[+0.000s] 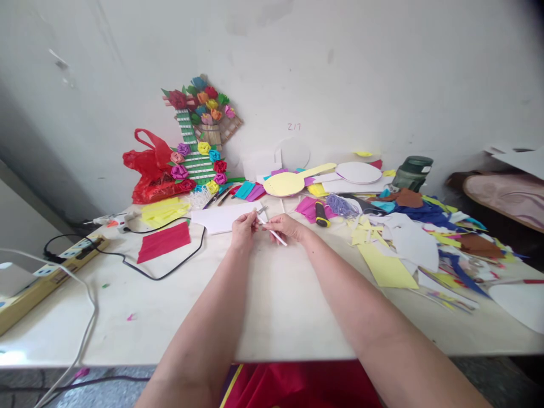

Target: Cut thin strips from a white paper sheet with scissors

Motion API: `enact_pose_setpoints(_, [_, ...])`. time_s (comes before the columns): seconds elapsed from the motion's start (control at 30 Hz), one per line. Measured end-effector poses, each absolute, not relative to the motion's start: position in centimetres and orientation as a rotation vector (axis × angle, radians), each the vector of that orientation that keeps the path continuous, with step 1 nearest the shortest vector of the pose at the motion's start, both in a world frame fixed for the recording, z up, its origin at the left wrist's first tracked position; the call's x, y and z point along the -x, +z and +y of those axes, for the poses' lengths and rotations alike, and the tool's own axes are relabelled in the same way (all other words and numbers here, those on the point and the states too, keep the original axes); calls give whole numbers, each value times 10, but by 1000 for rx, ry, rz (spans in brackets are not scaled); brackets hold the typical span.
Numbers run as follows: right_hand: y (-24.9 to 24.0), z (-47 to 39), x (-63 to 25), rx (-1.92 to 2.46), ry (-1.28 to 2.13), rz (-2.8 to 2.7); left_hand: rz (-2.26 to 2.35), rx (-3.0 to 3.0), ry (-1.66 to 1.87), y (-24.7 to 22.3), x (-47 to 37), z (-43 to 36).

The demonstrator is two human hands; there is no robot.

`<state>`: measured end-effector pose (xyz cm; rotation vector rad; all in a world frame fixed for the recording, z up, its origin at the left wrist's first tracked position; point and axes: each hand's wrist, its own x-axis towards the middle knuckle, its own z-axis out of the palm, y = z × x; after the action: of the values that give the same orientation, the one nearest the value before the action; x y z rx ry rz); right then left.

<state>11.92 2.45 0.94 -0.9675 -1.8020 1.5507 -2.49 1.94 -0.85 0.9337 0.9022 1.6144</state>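
A thin white strip (278, 238), perhaps rolled or folded paper, slants between my two hands above the table. My left hand (243, 228) pinches its far end, fingers closed. Closed around the strip's middle, my right hand (285, 226) leaves the near end sticking out. A small grey pointed piece (262, 209) shows just beyond my left fingertips; what it is I cannot make out. Behind my left hand lies a white sheet (216, 218). To the right of my right hand is a yellow-and-black tool handle (321, 215) on magenta paper (306, 207).
Paper scraps (410, 238) heap up on the right, below a dark green bottle (412, 173). Round paddle shapes (284, 184) lie at the back. Left are red crepe paper (165, 242), a black cable (157, 277), a power strip (63, 272) and a paper-flower craft (195, 147).
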Motion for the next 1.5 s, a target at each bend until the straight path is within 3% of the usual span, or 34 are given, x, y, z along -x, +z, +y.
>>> enact_pose_setpoints(0.93, [14, 19, -105, 864, 1501, -1653, 627, -503, 1468, 0, 22, 17])
enact_pose_setpoints(1.5, [5, 37, -140, 1038, 1470, -1782, 728, -369, 1789, 3, 30, 18])
